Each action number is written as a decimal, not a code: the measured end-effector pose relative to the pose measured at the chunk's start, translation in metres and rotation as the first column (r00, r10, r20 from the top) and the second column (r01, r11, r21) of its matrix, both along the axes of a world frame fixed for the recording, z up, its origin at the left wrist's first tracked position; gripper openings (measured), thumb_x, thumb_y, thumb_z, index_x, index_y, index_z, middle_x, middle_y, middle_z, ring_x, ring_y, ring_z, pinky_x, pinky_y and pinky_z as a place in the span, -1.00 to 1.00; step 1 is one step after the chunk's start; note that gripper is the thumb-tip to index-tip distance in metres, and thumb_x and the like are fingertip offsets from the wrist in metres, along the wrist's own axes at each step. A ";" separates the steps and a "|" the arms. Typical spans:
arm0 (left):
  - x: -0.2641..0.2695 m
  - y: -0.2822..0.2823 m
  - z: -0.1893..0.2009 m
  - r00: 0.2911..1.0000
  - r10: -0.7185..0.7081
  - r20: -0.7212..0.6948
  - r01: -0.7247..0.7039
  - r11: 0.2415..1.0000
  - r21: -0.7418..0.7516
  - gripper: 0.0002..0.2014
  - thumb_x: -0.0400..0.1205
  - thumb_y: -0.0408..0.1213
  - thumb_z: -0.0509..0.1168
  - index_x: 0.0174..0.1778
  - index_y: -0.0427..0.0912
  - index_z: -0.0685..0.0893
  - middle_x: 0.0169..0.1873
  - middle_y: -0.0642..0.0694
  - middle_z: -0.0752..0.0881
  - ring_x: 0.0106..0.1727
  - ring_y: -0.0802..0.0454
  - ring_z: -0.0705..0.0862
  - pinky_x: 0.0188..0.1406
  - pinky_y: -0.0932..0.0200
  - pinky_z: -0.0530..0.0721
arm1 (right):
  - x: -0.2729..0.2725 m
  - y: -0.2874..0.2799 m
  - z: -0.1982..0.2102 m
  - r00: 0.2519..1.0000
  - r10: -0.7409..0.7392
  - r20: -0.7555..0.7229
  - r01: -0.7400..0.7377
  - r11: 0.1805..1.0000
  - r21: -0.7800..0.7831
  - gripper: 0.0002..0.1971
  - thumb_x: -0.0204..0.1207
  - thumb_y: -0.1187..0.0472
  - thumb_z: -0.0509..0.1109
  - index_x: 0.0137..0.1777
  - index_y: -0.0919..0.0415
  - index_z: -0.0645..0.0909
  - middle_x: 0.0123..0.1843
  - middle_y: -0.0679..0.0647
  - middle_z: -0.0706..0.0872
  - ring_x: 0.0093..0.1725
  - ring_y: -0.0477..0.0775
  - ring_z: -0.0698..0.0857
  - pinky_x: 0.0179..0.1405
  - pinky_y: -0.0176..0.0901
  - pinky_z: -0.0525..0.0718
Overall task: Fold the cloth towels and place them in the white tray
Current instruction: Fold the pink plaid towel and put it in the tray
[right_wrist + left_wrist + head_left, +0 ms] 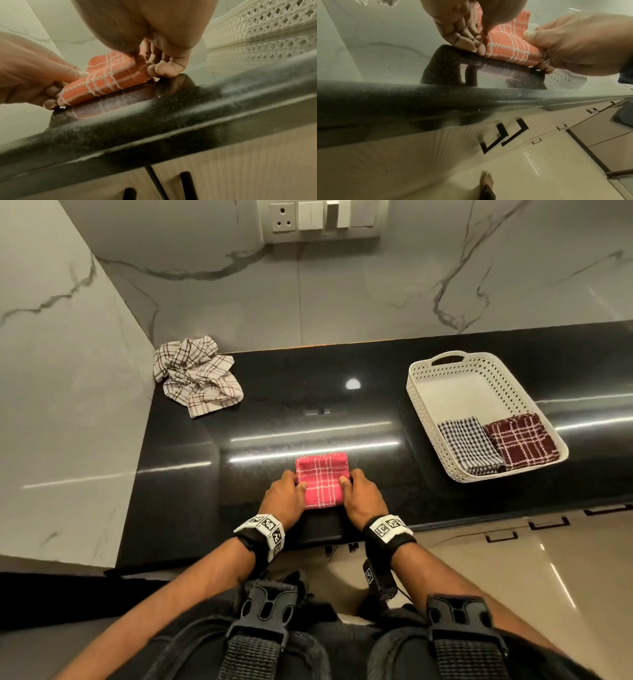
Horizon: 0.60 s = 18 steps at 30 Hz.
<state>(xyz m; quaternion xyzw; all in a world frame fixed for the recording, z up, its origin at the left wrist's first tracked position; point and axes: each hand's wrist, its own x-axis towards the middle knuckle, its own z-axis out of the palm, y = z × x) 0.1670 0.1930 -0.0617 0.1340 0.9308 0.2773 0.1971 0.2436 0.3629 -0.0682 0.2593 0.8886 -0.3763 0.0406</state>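
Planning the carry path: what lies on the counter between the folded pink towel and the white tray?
Nothing: in the head view, only bare black counter separates the pink towel from the white tray.

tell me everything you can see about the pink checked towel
The pink towel is a woven cloth, pink with white stitched check lines, folded into a thick compact square of several layers. It lies flat on the black countertop near the front edge. The left hand grips its left side and the right hand its right side, thumbs on top and fingers tucked at the edges. It is not yet in the white tray.
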 end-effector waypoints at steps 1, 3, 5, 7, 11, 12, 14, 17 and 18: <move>-0.002 0.002 -0.001 1.000 0.017 0.013 -0.017 1.000 0.000 -0.81 0.75 -0.09 0.18 0.11 -0.15 0.50 0.06 -0.23 0.72 0.06 -0.24 0.71 0.02 -0.02 0.60 | -0.002 0.001 0.000 1.000 0.003 0.015 -0.003 1.000 0.011 -0.70 0.76 -0.06 0.11 0.08 0.20 0.44 0.02 0.26 0.74 -0.01 0.37 0.71 -0.07 0.10 0.64; -0.005 0.005 -0.001 0.998 0.053 0.035 -0.054 0.998 0.018 -0.83 0.73 -0.13 0.19 0.12 -0.15 0.48 0.06 -0.21 0.72 0.06 -0.21 0.72 0.03 -0.01 0.62 | -0.007 0.002 -0.001 0.999 -0.005 0.044 0.003 0.999 0.038 -0.69 0.76 -0.07 0.12 0.08 0.20 0.43 0.02 0.27 0.74 -0.01 0.38 0.71 -0.09 0.08 0.62; -0.006 0.008 -0.001 0.994 0.077 0.072 -0.081 0.995 0.051 -0.79 0.73 -0.16 0.18 0.21 -0.16 0.43 0.10 -0.24 0.72 0.08 -0.20 0.72 0.05 0.00 0.63 | -0.011 0.003 0.001 0.997 -0.013 0.078 0.008 0.998 0.057 -0.70 0.74 -0.06 0.13 0.08 0.21 0.42 0.02 0.29 0.74 -0.01 0.40 0.72 -0.06 0.11 0.65; -0.003 0.008 0.000 0.997 0.054 0.061 -0.058 0.996 0.061 -0.66 0.73 -0.19 0.16 0.38 -0.21 0.34 0.21 -0.31 0.68 0.16 -0.28 0.69 0.13 -0.05 0.61 | -0.014 0.002 0.004 0.996 -0.033 0.083 0.028 0.998 0.055 -0.72 0.73 -0.02 0.16 0.09 0.23 0.42 0.05 0.31 0.73 0.03 0.41 0.71 -0.02 0.12 0.65; 0.006 -0.001 0.000 0.917 -0.149 -0.371 0.149 0.988 -0.030 -0.46 0.64 -0.14 0.13 0.54 -0.25 0.31 0.37 -0.27 0.51 0.28 -0.25 0.56 0.32 -0.19 0.54 | -0.008 -0.005 0.018 0.991 0.096 -0.088 -0.061 0.938 0.342 -0.68 0.64 0.06 0.13 0.27 0.22 0.45 0.24 0.21 0.59 0.23 0.29 0.57 0.19 0.22 0.57; 0.005 -0.001 0.000 0.858 -0.215 -0.466 0.209 0.976 -0.065 -0.44 0.64 -0.12 0.09 0.56 -0.27 0.33 0.42 -0.28 0.50 0.36 -0.25 0.53 0.42 -0.20 0.50 | -0.007 -0.009 0.020 0.979 0.180 -0.098 -0.124 0.902 0.414 -0.57 0.61 0.05 0.07 0.39 0.25 0.44 0.36 0.23 0.56 0.37 0.30 0.52 0.34 0.28 0.52; 0.001 0.004 -0.005 0.767 -0.382 -0.515 0.346 0.923 -0.169 -0.41 0.71 -0.11 -0.02 0.65 -0.29 0.28 0.61 -0.29 0.36 0.62 -0.24 0.36 0.65 -0.16 0.24 | -0.008 -0.018 0.020 0.939 0.341 -0.044 -0.281 0.835 0.472 -0.40 0.63 0.03 -0.06 0.62 0.28 0.27 0.64 0.28 0.34 0.66 0.30 0.26 0.63 0.38 0.18; -0.009 0.011 -0.018 0.698 -0.572 -0.430 0.448 0.818 -0.360 -0.39 0.77 -0.06 -0.13 0.74 -0.24 0.10 0.73 -0.24 0.09 0.75 -0.13 0.03 0.72 -0.09 -0.06 | -0.016 -0.019 0.007 0.883 0.449 0.138 -0.460 0.770 0.442 -0.38 0.76 0.02 -0.09 0.75 0.24 -0.08 0.79 0.21 -0.07 0.76 0.19 -0.18 0.65 0.32 -0.28; -0.013 0.011 -0.021 0.695 -0.600 -0.395 0.453 0.793 -0.407 -0.39 0.77 -0.04 -0.16 0.74 -0.23 0.06 0.73 -0.23 0.07 0.75 -0.11 0.01 0.72 -0.08 -0.11 | -0.019 -0.016 0.003 0.869 0.456 0.193 -0.493 0.754 0.434 -0.36 0.78 -0.01 -0.11 0.75 0.24 -0.16 0.79 0.19 -0.15 0.75 0.17 -0.25 0.64 0.32 -0.33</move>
